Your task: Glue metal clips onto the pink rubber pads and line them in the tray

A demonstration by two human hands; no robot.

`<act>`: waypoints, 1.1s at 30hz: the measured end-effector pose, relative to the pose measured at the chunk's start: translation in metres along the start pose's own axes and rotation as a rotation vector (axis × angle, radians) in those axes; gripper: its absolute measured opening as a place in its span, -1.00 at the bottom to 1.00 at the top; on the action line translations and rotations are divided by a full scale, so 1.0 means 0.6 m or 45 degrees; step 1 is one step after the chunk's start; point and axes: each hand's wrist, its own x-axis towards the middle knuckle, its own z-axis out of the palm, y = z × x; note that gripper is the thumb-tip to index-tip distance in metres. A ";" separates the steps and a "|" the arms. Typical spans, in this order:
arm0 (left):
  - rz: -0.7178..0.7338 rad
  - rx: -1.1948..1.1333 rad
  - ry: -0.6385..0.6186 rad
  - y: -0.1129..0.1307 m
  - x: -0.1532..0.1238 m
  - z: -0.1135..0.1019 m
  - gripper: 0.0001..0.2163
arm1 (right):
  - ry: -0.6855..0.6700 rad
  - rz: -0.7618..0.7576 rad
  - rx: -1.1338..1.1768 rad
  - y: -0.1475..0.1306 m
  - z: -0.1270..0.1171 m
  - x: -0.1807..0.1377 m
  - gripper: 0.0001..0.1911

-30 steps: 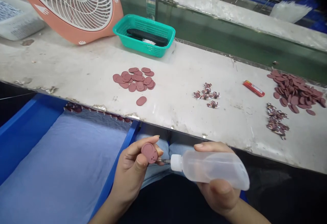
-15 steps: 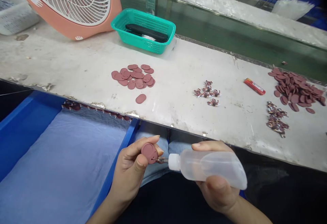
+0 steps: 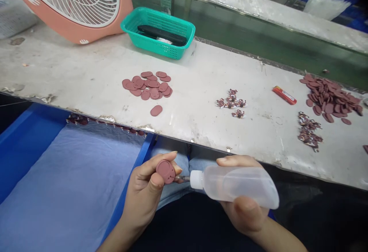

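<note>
Between thumb and fingers, my left hand (image 3: 146, 189) pinches a reddish-brown oval disc (image 3: 165, 171) with small holes near its lower right edge. My right hand (image 3: 244, 206) is wrapped round a translucent squeeze bottle (image 3: 238, 185) with a white cap, tipped on its side. The bottle's thin nozzle (image 3: 182, 178) points left and meets the disc's edge near the holes; whether liquid comes out cannot be seen. On the table ahead lie a loose group of similar discs (image 3: 153, 84) and a few small brown-and-white figures (image 3: 232, 100).
A blue drawer-like tray (image 3: 71, 190) lined with cloth is at left, small pieces along its far edge. On the white table (image 3: 201, 91) stand an orange fan (image 3: 74, 7) and a green basket (image 3: 161, 33). Rightward lie a red tube (image 3: 284, 95), a disc heap (image 3: 330, 97) and more figures (image 3: 309, 131).
The view has shifted slightly, so the table items sit a little further left. Both hands keep their holds, and the nozzle remains at the disc's edge.
</note>
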 end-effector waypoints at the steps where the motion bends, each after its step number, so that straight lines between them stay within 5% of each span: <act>1: -0.003 0.003 -0.002 -0.001 0.000 -0.001 -0.68 | -0.022 0.014 0.004 -0.001 0.000 0.001 -0.66; 9: 0.006 0.010 -0.011 -0.002 0.000 -0.004 -0.68 | -0.095 0.048 0.016 -0.002 -0.003 0.002 -0.70; 17: -0.006 -0.028 -0.003 -0.005 0.000 -0.004 -0.68 | 0.068 -0.025 -0.087 0.001 -0.002 0.004 -0.66; 33: -0.038 -0.036 0.101 -0.007 0.000 -0.002 -0.66 | 0.018 0.177 0.120 0.011 0.004 0.002 -0.67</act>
